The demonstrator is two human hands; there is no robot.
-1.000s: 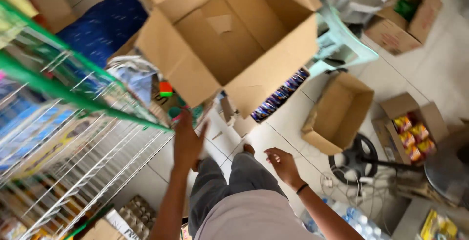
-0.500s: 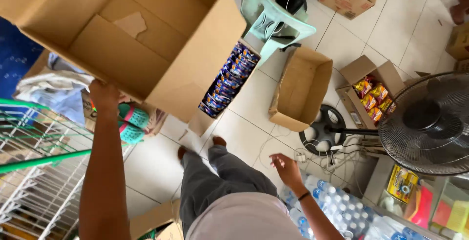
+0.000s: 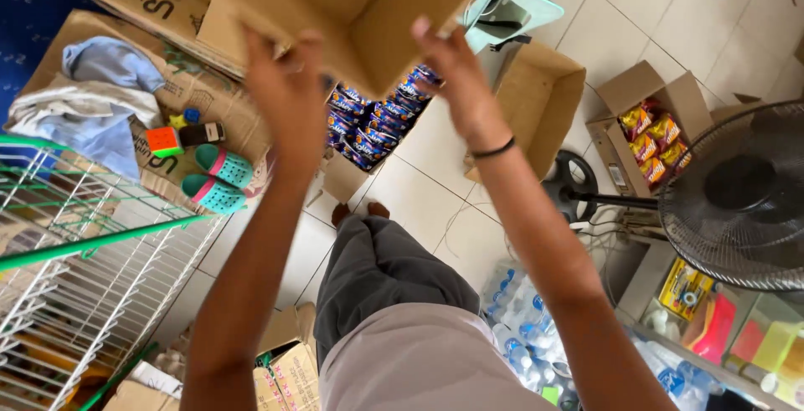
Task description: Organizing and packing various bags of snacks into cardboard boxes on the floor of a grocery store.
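Observation:
I hold a large empty cardboard box (image 3: 368, 9) up in front of me with both hands. My left hand (image 3: 289, 97) grips its lower edge on the left, and my right hand (image 3: 456, 80), with a black band on the wrist, grips the corner on the right. Below the box, on the tiled floor, an open carton of dark blue snack packets (image 3: 373, 126) lies beside my feet. My grey trousers and light shirt fill the bottom middle of the view.
A white and green wire rack (image 3: 92, 269) stands at left. Flattened cardboard (image 3: 201, 84) carries clothes, teal sandals (image 3: 213, 181) and a puzzle cube. At right are an empty open box (image 3: 544, 101), a box of red and yellow packets (image 3: 649, 139), a black fan (image 3: 737, 197) and bottled water (image 3: 523, 327).
The box has risen toward the camera. My right hand came up from my side and took hold of its right corner, so both hands now hold the box.

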